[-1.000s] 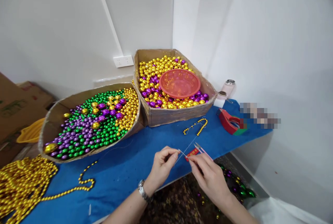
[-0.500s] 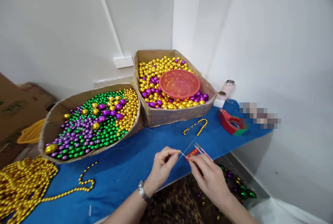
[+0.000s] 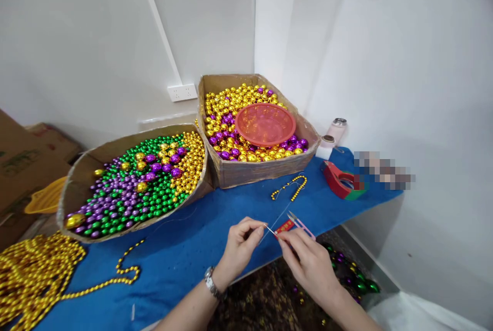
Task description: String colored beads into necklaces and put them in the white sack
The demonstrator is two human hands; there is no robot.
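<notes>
My left hand, with a watch at the wrist, is closed in a pinch at the far left end of a thin needle. The other end of the needle is pinched in my right hand. A fine thread runs from a short string of gold beads on the blue cloth down to the hands; its end is too fine to follow. Just beyond my right fingers lie pink-handled thread snips and a small red packet.
Cardboard boxes hold loose green, purple and gold beads and larger gold and purple balls, with a red bowl on top. Gold bead strands lie left. A red tape dispenser and pink bottle stand right.
My hands stay in nearly the same place and pose. The right fingers have shifted very slightly, and a little more of the snips shows.
</notes>
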